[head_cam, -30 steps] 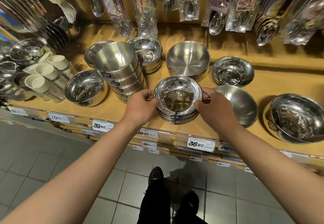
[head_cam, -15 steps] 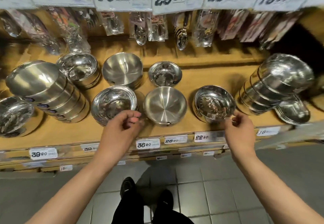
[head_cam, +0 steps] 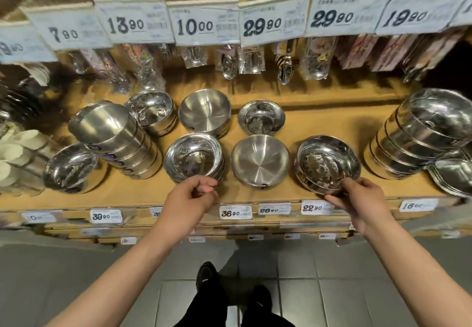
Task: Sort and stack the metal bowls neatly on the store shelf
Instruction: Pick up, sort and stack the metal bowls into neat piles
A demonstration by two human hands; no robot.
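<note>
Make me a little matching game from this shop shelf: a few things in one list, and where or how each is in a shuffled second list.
Things:
1. right hand
2. left hand
3. matte bowl
4. leaning stack

States:
A. tilted over, purple stickers on its side
B. fingers curled, holding nothing
C. pinching the near rim of the shiny bowl
D. standing between two shiny bowls in the front row

Pairs: 1-C, 2-B, 3-D, 4-A

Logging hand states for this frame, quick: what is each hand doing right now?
Left hand: fingers curled, holding nothing, just in front of the polished bowl stack.
Right hand: gripping the near rim of the shiny bowl.
</note>
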